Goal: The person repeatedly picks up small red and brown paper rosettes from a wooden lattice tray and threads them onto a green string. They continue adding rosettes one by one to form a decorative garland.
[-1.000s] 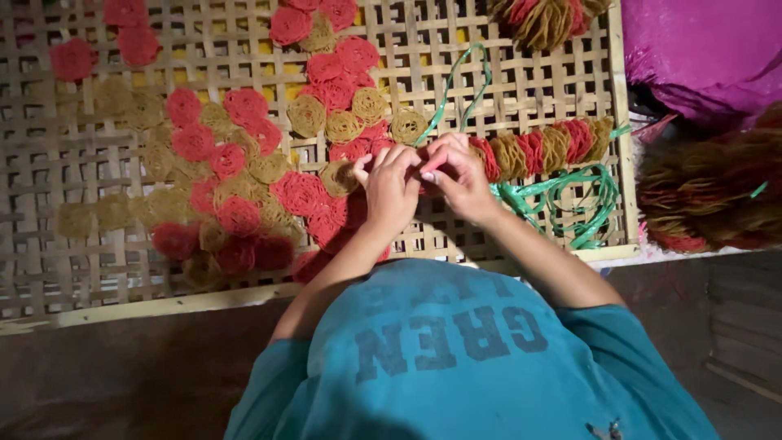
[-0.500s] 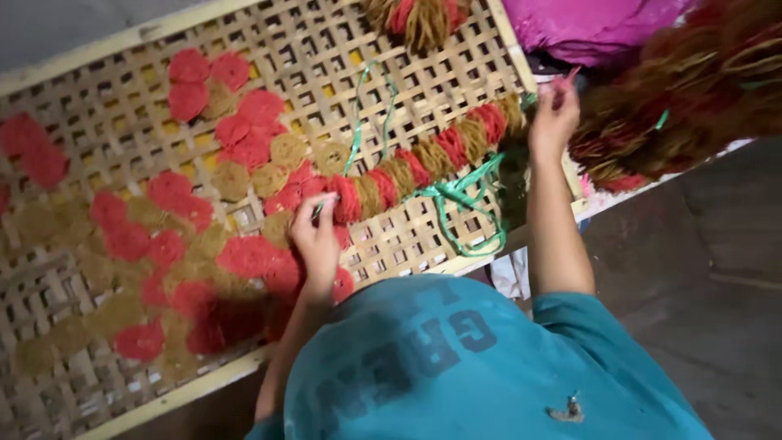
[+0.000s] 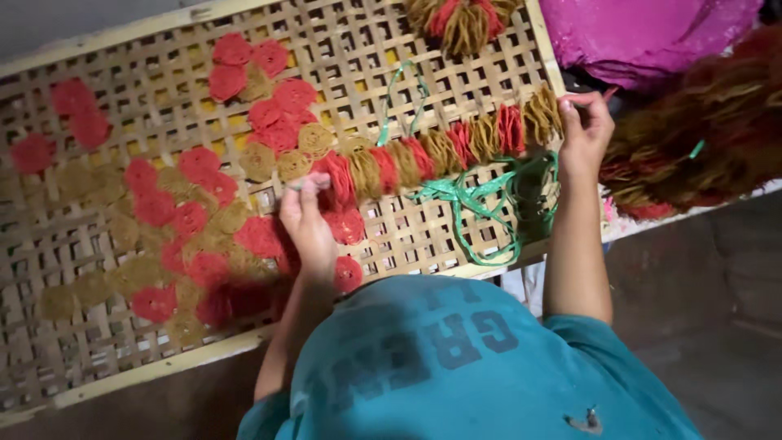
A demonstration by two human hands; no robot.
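A strand of red and tan round discs [image 3: 444, 151], threaded on green plastic string, lies stretched across a woven bamboo tray [image 3: 163, 49]. My left hand [image 3: 305, 224] pinches the strand's left end, next to a red disc. At the tray's right edge, my right hand [image 3: 582, 130] is closed on the strand's other end. Loose green string [image 3: 489, 204] lies coiled on the tray between my hands. Several loose red and tan discs [image 3: 195, 220] are spread over the tray to the left of my left hand.
Another bundle of threaded discs [image 3: 460, 20] lies at the tray's far edge. A heap of strung bundles [image 3: 700, 147] sits to the right of the tray, under a magenta cloth [image 3: 652, 37]. My teal shirt [image 3: 464, 367] fills the lower middle.
My hands were together at the tray's middle. The right hand has since moved out to the right edge and drawn the strand straight. The left hand has stayed near the loose discs.
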